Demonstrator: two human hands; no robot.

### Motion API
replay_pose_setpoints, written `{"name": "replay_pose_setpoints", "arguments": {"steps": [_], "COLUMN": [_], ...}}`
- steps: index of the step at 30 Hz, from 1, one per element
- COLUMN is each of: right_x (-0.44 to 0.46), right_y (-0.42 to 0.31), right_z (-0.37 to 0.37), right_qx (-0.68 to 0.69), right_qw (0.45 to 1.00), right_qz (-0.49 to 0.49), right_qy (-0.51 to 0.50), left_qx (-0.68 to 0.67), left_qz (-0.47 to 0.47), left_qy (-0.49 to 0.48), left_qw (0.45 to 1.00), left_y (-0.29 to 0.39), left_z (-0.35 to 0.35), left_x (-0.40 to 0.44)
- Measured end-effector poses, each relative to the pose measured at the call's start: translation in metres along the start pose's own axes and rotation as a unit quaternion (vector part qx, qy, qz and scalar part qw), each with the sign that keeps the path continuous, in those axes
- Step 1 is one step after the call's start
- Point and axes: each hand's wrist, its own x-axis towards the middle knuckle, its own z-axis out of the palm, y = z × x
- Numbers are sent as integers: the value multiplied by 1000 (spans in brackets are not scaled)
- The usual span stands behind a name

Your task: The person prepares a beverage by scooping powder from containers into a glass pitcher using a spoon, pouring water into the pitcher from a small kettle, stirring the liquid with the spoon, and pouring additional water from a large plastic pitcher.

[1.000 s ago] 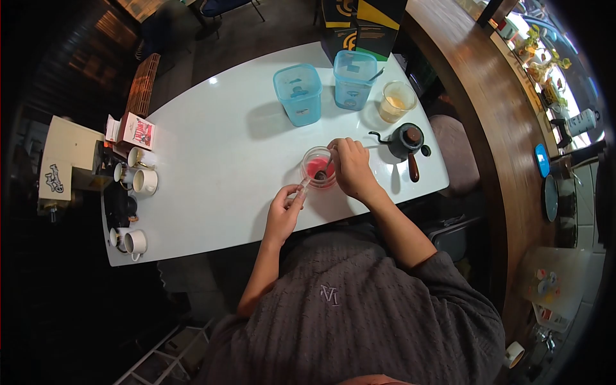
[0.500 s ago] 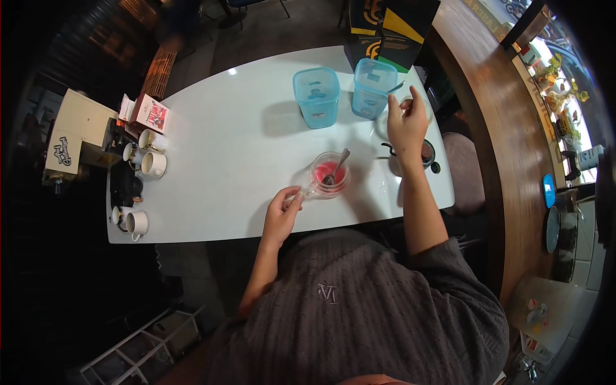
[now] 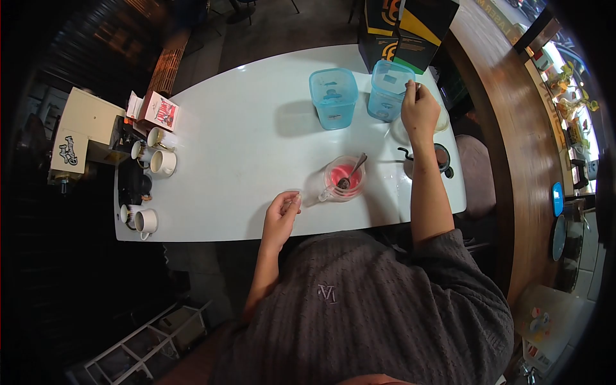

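A clear glass mug (image 3: 352, 194) with red liquid stands on the white table, a metal spoon (image 3: 355, 172) leaning in it. Left of its handle, my left hand (image 3: 281, 218) rests near the table edge, apart from the mug, fingers curled in and seemingly holding nothing. At the back right, my right hand (image 3: 420, 117) pinches the handle of a spoon (image 3: 419, 86) at the rim of the right blue plastic container (image 3: 382, 106); the spoon's lower end is hard to see. Another blue container (image 3: 336, 115) stands to its left.
Behind my right forearm is a glass pot with a dark lid (image 3: 441, 156). Tall black boxes (image 3: 420, 38) stand at the back right. White mugs (image 3: 163, 163), a small red-and-white box (image 3: 159, 111) and a cream machine (image 3: 86, 138) are at the left. A wooden counter (image 3: 491, 96) runs along the right.
My left hand has let go of the mug's handle. My right hand has closed its fingers on the spoon handle at the right container. The view has shifted slightly.
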Motion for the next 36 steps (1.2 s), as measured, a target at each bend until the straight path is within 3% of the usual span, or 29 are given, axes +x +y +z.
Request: {"name": "replay_pose_setpoints", "arguments": {"steps": [9, 16, 31, 36], "right_x": [0, 4, -34, -91], "right_y": [-3, -3, -18, -20], "right_z": [-20, -35, -97, -113], "right_qx": [29, 126, 270, 374], "right_qw": [995, 981, 951, 922], "right_qz": [-30, 19, 59, 86], "right_qy": [95, 146, 135, 54], "left_qx": [-7, 0, -5, -30], "left_qz": [-6, -19, -12, -16], "left_qy": [-14, -34, -76, -77], "left_qw": [1000, 999, 997, 996], "left_y": [2, 1, 3, 4], "left_z": [-9, -10, -1, 7], "left_x": [3, 7, 16, 21]}}
